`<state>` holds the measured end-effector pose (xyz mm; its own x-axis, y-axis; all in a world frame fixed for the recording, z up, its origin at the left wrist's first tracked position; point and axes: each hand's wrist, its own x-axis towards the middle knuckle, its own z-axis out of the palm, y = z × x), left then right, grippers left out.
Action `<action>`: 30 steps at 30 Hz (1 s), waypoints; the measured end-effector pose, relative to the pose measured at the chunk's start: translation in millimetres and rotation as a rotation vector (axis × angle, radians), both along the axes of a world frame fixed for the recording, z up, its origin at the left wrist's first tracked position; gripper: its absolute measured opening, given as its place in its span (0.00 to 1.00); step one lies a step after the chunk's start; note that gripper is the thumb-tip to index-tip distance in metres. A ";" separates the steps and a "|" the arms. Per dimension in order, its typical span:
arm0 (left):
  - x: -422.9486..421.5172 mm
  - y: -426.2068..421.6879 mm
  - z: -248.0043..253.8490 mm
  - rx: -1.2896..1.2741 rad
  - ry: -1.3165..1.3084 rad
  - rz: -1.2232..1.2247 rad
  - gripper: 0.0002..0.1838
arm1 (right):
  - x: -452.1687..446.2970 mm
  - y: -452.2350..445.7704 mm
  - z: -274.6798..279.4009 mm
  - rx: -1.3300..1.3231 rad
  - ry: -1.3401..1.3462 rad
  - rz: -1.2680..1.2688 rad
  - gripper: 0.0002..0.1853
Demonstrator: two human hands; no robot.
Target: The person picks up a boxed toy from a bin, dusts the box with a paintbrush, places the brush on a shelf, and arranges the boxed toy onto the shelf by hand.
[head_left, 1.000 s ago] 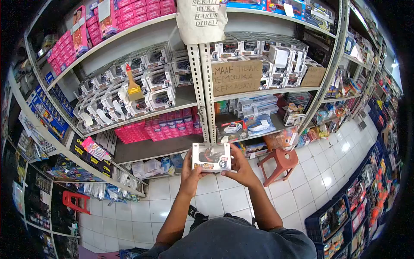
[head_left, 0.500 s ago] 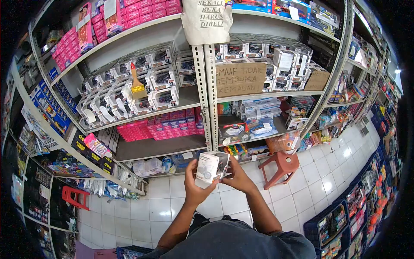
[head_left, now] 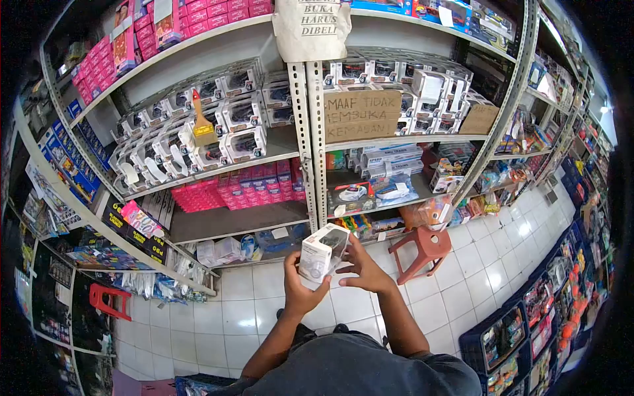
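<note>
In my left hand (head_left: 306, 290) is a white toy box (head_left: 321, 253) with a clear window, gripped by its left side and lower edge. It is tilted, with a printed white face towards me and a dark toy partly visible through the window. My right hand (head_left: 367, 269) is beside the box's right side, fingers spread and curved; whether a fingertip still touches the box I cannot tell. Similar white window boxes (head_left: 245, 144) stand stacked on the middle shelf ahead. A paint brush (head_left: 203, 125) with a red-tipped handle rests on top of them.
Cardboard signs (head_left: 362, 117) lean on the right-hand boxes. Pink boxes (head_left: 254, 191) fill part of a lower shelf. A red plastic stool (head_left: 422, 251) stands on the tiled floor (head_left: 238, 317) to my right, another red stool (head_left: 110, 301) at the left. Navy display racks (head_left: 502, 336) line the right.
The box has turned and tilted in my left hand, showing more of its window side. My right hand has loosened from it, its fingers opening to the right. The view has shifted slightly.
</note>
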<state>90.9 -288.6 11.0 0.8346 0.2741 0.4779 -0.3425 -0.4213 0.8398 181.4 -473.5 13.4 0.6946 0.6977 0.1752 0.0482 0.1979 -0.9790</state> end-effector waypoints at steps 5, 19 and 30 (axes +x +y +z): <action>4.2 6.6 -5.1 -0.199 0.019 -0.098 0.41 | -6.1 0.0 6.4 0.028 0.057 -0.177 0.54; 3.2 10.7 -13.3 -0.026 0.071 -0.151 0.46 | -28.1 -13.9 8.1 0.000 0.033 -0.253 0.35; -2.7 27.5 -22.2 -0.190 0.148 -0.241 0.48 | -23.8 -12.6 1.0 0.081 -0.059 -0.206 0.29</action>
